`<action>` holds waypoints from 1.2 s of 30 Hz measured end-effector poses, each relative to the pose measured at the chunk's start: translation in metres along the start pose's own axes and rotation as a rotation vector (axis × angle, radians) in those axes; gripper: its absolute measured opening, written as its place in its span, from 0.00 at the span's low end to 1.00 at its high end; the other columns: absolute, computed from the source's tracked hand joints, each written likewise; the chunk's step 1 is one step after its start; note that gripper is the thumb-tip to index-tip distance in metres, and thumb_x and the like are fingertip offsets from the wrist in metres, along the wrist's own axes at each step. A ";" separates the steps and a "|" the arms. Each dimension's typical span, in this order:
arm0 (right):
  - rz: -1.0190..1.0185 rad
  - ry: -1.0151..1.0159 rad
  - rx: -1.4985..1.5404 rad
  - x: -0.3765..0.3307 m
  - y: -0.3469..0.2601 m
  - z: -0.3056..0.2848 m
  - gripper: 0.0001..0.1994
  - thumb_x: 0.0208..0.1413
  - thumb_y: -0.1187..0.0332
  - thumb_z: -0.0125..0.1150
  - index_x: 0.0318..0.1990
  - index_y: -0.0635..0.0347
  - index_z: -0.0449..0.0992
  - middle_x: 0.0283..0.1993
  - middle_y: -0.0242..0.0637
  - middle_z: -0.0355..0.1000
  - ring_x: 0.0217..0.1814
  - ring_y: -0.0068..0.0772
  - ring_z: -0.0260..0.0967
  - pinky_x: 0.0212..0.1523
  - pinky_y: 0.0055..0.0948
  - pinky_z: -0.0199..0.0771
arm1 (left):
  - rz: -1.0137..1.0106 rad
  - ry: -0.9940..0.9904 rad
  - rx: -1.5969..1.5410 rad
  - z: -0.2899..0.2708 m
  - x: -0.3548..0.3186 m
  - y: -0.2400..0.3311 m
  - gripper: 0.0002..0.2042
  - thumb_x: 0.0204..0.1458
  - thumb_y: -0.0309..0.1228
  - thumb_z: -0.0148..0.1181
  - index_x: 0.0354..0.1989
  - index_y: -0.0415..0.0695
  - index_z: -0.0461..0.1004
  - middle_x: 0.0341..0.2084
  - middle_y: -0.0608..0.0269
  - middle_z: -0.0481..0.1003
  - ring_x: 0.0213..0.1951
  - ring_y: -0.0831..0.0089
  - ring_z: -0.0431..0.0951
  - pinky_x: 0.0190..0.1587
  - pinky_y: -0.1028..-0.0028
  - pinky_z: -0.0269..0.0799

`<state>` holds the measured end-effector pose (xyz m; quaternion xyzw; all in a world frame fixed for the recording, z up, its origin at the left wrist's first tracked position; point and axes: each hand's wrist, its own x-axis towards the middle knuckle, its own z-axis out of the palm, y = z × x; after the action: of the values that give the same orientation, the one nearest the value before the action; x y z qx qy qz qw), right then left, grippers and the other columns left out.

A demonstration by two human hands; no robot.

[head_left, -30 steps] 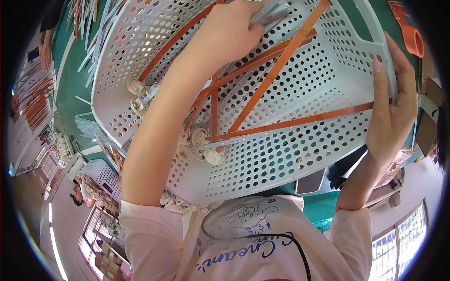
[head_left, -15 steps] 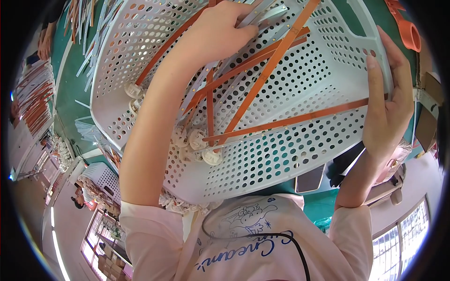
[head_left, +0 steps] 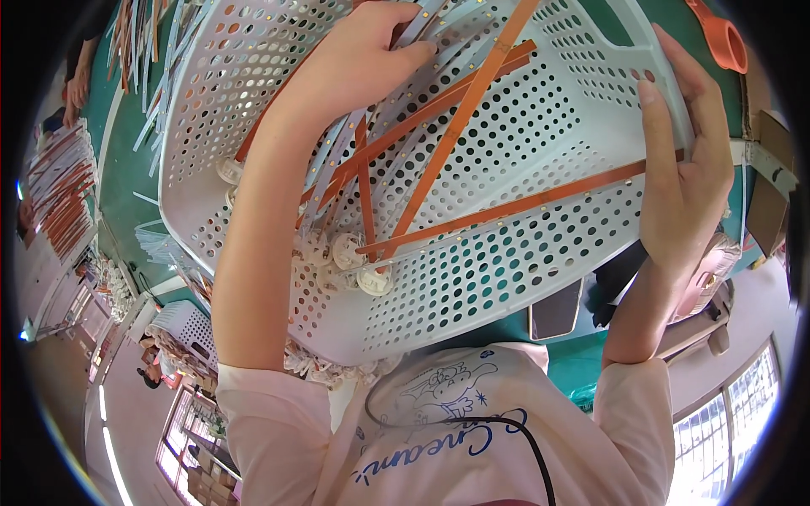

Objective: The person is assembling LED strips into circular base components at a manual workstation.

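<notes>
A white perforated plastic basket [head_left: 498, 278] is tilted in front of me. Inside lie several long, thin LED strips, some orange [head_left: 456, 126], some white with small yellow chips [head_left: 329, 160], with bundled white wires [head_left: 375, 280] at their near ends. Reaching over the basket, my left hand [head_left: 367, 63] is closed round a bunch of white strips; its fingertips are partly hidden. My right hand [head_left: 688, 160] grips the basket's right rim near the handle opening, thumb inside and fingers outside. One orange strip [head_left: 523, 202] runs across the basket to that hand's palm.
More strips [head_left: 173, 76] are spread on the green table [head_left: 122, 164] at left. A phone [head_left: 557, 314] lies below the basket's near edge. An orange tape dispenser-like tool [head_left: 721, 42] is at far right, above a cardboard box [head_left: 772, 160]. Another person's hand [head_left: 78, 84] shows at far left.
Both hands and the basket have shifted slightly left in view. My left hand still holds the white strips, and my right hand keeps its grip on the rim.
</notes>
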<state>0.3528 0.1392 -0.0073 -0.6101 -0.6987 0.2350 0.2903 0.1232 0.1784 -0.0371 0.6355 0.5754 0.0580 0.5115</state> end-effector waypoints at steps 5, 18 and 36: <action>0.025 -0.014 -0.001 0.000 -0.001 -0.001 0.13 0.51 0.68 0.48 0.45 0.55 0.67 0.38 0.35 0.70 0.36 0.21 0.68 0.35 0.16 0.65 | -0.003 0.136 -0.036 0.016 -0.003 -0.013 0.12 0.47 0.29 0.51 0.39 0.38 0.69 0.24 0.66 0.71 0.29 0.80 0.68 0.34 0.80 0.63; 0.042 -0.014 0.011 0.000 -0.004 -0.001 0.13 0.51 0.67 0.48 0.45 0.54 0.68 0.37 0.34 0.70 0.35 0.21 0.67 0.35 0.17 0.66 | 0.046 0.149 -0.049 0.016 -0.004 -0.013 0.12 0.48 0.31 0.50 0.38 0.38 0.69 0.23 0.67 0.70 0.28 0.83 0.65 0.33 0.83 0.60; 0.019 -0.004 -0.004 -0.001 -0.011 -0.001 0.13 0.50 0.67 0.49 0.45 0.53 0.68 0.36 0.33 0.70 0.34 0.20 0.68 0.34 0.17 0.66 | 0.075 0.197 0.023 0.019 0.000 -0.022 0.13 0.49 0.35 0.46 0.33 0.36 0.70 0.11 0.59 0.64 0.16 0.76 0.60 0.22 0.75 0.58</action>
<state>0.3455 0.1368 0.0007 -0.6168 -0.6941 0.2374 0.2854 0.1209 0.1634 -0.0621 0.6537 0.5995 0.1326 0.4425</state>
